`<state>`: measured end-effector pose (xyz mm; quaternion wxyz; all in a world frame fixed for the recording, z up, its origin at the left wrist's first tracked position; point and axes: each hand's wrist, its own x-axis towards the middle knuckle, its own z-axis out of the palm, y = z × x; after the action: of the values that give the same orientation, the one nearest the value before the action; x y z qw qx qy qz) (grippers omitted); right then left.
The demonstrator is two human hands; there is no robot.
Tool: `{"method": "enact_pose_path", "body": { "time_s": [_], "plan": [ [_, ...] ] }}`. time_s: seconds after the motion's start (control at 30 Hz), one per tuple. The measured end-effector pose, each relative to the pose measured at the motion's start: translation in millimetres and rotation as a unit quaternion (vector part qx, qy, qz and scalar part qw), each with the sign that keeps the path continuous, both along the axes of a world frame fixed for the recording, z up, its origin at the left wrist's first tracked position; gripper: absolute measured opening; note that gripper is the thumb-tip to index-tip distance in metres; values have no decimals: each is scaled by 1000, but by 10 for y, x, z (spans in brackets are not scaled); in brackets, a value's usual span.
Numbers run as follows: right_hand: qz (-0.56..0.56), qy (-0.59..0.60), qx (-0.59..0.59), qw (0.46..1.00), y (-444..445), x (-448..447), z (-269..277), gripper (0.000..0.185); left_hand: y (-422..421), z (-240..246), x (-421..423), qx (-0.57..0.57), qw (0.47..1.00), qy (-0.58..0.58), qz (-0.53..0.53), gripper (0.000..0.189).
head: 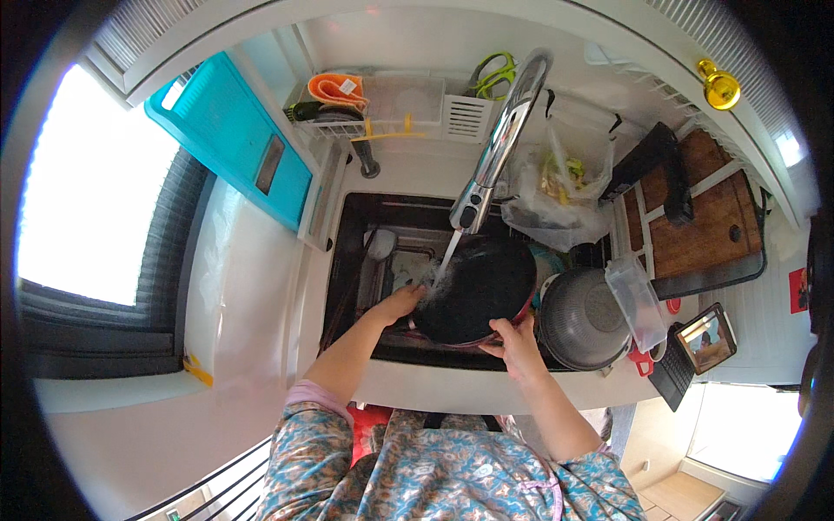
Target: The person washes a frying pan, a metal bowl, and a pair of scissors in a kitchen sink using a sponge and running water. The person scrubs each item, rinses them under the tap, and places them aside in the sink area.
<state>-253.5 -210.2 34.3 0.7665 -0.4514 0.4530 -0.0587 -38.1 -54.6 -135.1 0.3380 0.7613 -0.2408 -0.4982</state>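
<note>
A black-lined pan with a reddish outside is held tilted over the dark sink. Its near right rim is gripped by my right hand, thumb on top and fingers underneath. My left hand is at the pan's left edge, where splashing water blurs the fingertips; whether it grips the rim is unclear. A chrome faucet pours a stream of water onto the pan's left side.
Right of the pan sits an upturned grey colander with a clear plastic container against it. A plastic bag hangs behind. Farther right are a wooden cutting board, a red mug and a propped screen. Green scissors stand behind.
</note>
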Motion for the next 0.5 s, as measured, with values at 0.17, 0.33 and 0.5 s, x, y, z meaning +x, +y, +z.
{"method": "enact_pose_path", "body": {
  "time_s": [0.17, 0.33, 0.5],
  "plan": [
    [-5, -32, 86, 996, -217, -2, -24, 49, -79, 684, 121, 77, 978, -44, -191, 35],
    [-20, -45, 186, 981, -317, -35, -327, 48, -242, 1157, 264, 183, 958, -89, -200, 45],
    [-32, -38, 136, 989, -143, -76, -410, 70, -103, 752, 235, 66, 982, -175, -21, 53]
  ]
}}
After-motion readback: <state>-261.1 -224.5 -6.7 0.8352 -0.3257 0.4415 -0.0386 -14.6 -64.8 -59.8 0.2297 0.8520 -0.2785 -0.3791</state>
